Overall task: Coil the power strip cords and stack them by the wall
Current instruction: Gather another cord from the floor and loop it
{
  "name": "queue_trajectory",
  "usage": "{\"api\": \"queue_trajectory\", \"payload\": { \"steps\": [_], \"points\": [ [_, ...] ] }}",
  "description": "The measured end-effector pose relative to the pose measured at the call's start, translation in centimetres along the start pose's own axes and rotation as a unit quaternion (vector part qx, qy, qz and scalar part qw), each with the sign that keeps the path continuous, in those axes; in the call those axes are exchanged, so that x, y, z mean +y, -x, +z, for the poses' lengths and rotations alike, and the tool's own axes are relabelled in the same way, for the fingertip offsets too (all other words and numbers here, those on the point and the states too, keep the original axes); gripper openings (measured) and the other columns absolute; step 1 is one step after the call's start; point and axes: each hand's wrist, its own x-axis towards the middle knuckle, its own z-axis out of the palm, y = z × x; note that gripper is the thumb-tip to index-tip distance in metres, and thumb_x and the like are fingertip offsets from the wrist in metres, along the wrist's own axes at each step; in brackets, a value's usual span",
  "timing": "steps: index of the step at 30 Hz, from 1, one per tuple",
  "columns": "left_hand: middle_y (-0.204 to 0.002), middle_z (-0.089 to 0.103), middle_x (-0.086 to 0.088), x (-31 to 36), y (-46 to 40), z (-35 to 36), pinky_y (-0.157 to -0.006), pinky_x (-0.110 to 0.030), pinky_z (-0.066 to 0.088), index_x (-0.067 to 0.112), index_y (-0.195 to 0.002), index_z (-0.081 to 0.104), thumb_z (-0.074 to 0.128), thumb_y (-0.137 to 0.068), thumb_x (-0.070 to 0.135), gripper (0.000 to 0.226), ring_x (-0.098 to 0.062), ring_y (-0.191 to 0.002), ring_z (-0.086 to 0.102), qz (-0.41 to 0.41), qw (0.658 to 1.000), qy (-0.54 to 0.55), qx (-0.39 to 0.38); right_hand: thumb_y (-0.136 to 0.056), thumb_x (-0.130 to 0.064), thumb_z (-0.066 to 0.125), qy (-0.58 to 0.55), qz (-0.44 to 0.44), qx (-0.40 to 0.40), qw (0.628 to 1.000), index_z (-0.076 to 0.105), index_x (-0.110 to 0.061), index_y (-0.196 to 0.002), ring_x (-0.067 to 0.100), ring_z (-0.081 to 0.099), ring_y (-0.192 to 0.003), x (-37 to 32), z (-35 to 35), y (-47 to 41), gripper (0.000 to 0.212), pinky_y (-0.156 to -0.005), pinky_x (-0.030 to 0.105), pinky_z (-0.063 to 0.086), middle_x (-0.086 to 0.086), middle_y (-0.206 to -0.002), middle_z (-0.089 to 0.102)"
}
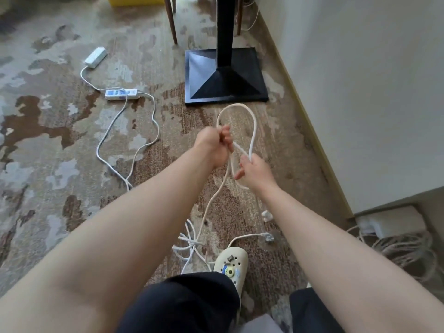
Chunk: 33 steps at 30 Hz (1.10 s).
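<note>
One white cord (252, 131) loops up between my hands, its slack trailing down to a tangle (189, 243) by my shoe (231, 260). My left hand (213, 145) is clenched on the loop's left side; my right hand (254, 171) pinches its right side. Two power strips (121, 94) (95, 57) lie on the carpet (60, 140) at ten o'clock, the wall (360, 92) at two.

The cord (252, 131) looks like smooth white plastic sheathing, faintly glossy. Two power strips (121, 94) have hard white plastic shells. The carpet (60, 145) is matt woven pile — mottled brown and grey. The stand base (225, 78) is black with a satin sheen — material unclear. The clog (231, 263) is matt cream foam-like plastic.
</note>
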Motion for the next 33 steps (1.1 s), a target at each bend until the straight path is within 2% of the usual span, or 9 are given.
{"api": "queue_trajectory", "payload": {
  "steps": [6, 9, 14, 18, 22, 27, 30, 31, 33],
  "points": [
    [-0.068, 0.046, -0.002, 3.0, 2.5, 5.8, -0.058, -0.020, 0.039, 0.005, -0.095, 0.052, 0.026, -0.099, -0.001, 0.027, -0.009, -0.054, 0.043, 0.000, 1.000, 0.016, 0.011, -0.106, -0.042, 0.038, -0.133, -0.040, -0.085, 0.987, 0.061, -0.020, -0.099, 0.004, 0.055, -0.060, -1.3, -0.8, 1.8, 0.033, -0.069, 0.025, 0.047, 0.004, -0.092, 0.077],
    [-0.072, 0.052, -0.006, 2.6, 3.9, 6.0, -0.065, -0.023, 0.046, 0.002, -0.094, 0.054, 0.033, -0.101, 0.001, 0.022, -0.012, -0.058, 0.050, 0.023, 0.999, 0.006, -0.026, -0.107, -0.037, 0.038, -0.156, -0.063, -0.091, 0.981, 0.060, -0.016, -0.092, 0.002, 0.056, -0.057, -1.6, -1.9, 2.6, 0.034, -0.055, 0.013, 0.044, -0.003, -0.071, 0.071],
    [-0.084, 0.063, -0.008, 1.4, 4.8, 2.2, -0.075, -0.029, 0.057, 0.003, -0.099, 0.062, 0.050, -0.099, 0.020, 0.021, -0.017, -0.075, 0.062, 0.115, 0.975, -0.189, -0.004, -0.107, -0.034, 0.037, -0.207, -0.054, -0.036, 0.976, 0.054, -0.019, -0.093, 0.007, 0.044, -0.057, -1.3, -4.1, 3.5, 0.027, -0.059, 0.022, 0.044, -0.013, -0.060, 0.047],
    [-0.115, 0.061, -0.014, -2.6, 4.8, -2.0, -0.075, -0.027, 0.049, 0.005, -0.116, 0.059, 0.044, -0.094, -0.002, 0.028, -0.023, -0.095, 0.058, 0.115, 0.875, -0.468, -0.052, -0.107, -0.036, 0.037, -0.169, -0.066, 0.042, 0.982, 0.051, -0.021, -0.087, 0.008, 0.039, -0.053, -3.5, -8.4, 2.9, 0.028, -0.052, 0.026, 0.037, -0.007, -0.066, 0.044],
    [-0.143, 0.046, -0.008, -8.8, 3.3, -1.6, -0.104, -0.031, 0.036, 0.012, -0.144, 0.041, 0.050, -0.089, -0.006, 0.059, -0.022, -0.130, 0.044, 0.012, 0.776, -0.600, -0.193, -0.106, -0.032, 0.038, -0.184, -0.118, 0.119, 0.969, 0.040, -0.024, -0.074, 0.006, 0.030, -0.042, -7.8, -14.1, 2.1, 0.033, -0.040, 0.021, 0.026, -0.010, -0.055, 0.038],
    [-0.131, 0.058, -0.006, -13.1, 1.9, -1.7, -0.106, -0.034, 0.038, 0.014, -0.129, 0.057, 0.055, -0.095, 0.014, 0.035, -0.021, -0.122, 0.052, -0.013, 0.661, -0.705, -0.256, -0.106, -0.030, 0.038, -0.190, -0.156, 0.187, 0.951, 0.039, -0.024, -0.073, 0.005, 0.030, -0.040, -10.7, -19.4, 1.8, 0.033, -0.040, 0.021, 0.027, -0.010, -0.055, 0.039],
    [-0.118, 0.063, -0.010, -12.9, 1.3, -3.2, -0.092, -0.034, 0.044, 0.011, -0.121, 0.060, 0.049, -0.098, 0.029, 0.031, -0.026, -0.107, 0.058, 0.025, 0.522, -0.821, -0.229, -0.105, -0.032, 0.038, -0.153, -0.155, 0.214, 0.952, 0.040, -0.024, -0.073, 0.006, 0.032, -0.044, -10.0, -20.4, 1.1, 0.033, -0.047, 0.024, 0.029, -0.009, -0.058, 0.039],
    [-0.113, 0.065, -0.011, -12.4, 1.2, -3.7, -0.086, -0.034, 0.046, 0.009, -0.117, 0.062, 0.048, -0.099, 0.031, 0.031, -0.026, -0.097, 0.060, 0.034, 0.514, -0.834, -0.199, -0.104, -0.034, 0.039, -0.135, -0.154, 0.220, 0.954, 0.041, -0.024, -0.073, 0.007, 0.034, -0.046, -9.6, -20.3, 0.9, 0.033, -0.049, 0.026, 0.030, -0.008, -0.059, 0.041],
    [-0.099, 0.068, -0.012, -11.0, 1.0, -4.3, -0.074, -0.032, 0.049, 0.007, -0.103, 0.065, 0.048, -0.100, 0.028, 0.028, -0.021, -0.078, 0.058, 0.061, 0.580, -0.802, -0.132, -0.103, -0.036, 0.040, -0.072, -0.153, 0.232, 0.958, 0.043, -0.024, -0.072, 0.011, 0.041, -0.054, -8.3, -20.0, 0.5, 0.034, -0.056, 0.031, 0.035, -0.006, -0.063, 0.045]
  ]
}}
